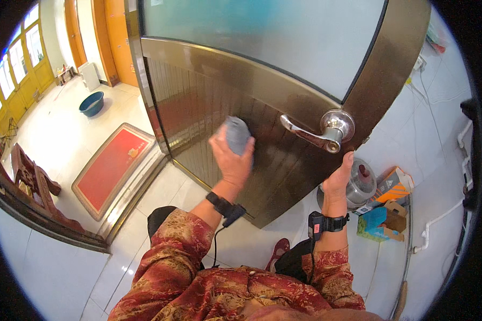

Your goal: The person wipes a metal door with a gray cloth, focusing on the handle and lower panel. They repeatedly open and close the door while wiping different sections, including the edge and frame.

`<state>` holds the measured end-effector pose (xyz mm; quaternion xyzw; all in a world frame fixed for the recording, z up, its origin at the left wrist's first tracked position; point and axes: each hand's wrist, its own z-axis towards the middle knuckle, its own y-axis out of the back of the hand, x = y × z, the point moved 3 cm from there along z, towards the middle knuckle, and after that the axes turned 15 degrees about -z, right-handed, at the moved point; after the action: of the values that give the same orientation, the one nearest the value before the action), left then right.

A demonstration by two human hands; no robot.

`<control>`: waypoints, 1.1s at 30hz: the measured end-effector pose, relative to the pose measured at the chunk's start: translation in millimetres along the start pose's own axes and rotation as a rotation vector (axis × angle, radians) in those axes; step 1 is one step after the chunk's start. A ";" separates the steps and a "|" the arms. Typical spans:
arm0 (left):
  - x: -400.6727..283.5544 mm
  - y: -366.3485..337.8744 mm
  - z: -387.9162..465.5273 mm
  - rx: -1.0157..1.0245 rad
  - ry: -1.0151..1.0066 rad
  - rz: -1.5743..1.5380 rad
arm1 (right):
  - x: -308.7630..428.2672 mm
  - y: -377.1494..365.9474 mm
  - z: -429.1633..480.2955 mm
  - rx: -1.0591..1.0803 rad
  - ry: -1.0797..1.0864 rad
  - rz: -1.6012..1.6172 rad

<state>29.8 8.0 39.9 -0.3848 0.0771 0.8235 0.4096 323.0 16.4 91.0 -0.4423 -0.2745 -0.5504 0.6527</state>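
Observation:
A folded grey cloth (237, 134) is gripped in my left hand (232, 158), in front of the dark ribbed lower panel (193, 108) of a metal-framed door; whether it presses on the panel is hard to tell. My right hand (338, 176) holds the door's free edge below the handle, its thumb on the near face. The chrome lever handle (333, 130) sits above that thumb, untouched. A frosted glass pane (261, 44) fills the upper part of the door. The fingers of my right hand are partly hidden.
A red doormat (114, 168) lies beyond the metal threshold (140, 192) at the left. Farther back stands a dark blue basin (92, 104). A clear-lidded pot (361, 182), an orange-and-grey box (391, 184) and an open blue carton (375, 224) stand behind the door, near a white pipe (427, 232).

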 end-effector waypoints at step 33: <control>183.2 103.0 92.3 -0.343 0.868 0.012 | 11.8 -6.7 -6.6 -0.152 -0.126 0.002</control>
<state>-165.9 94.3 -43.3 -0.7556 0.1064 0.5895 0.2650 318.5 5.0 99.8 -0.5246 -0.2722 -0.5400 0.5992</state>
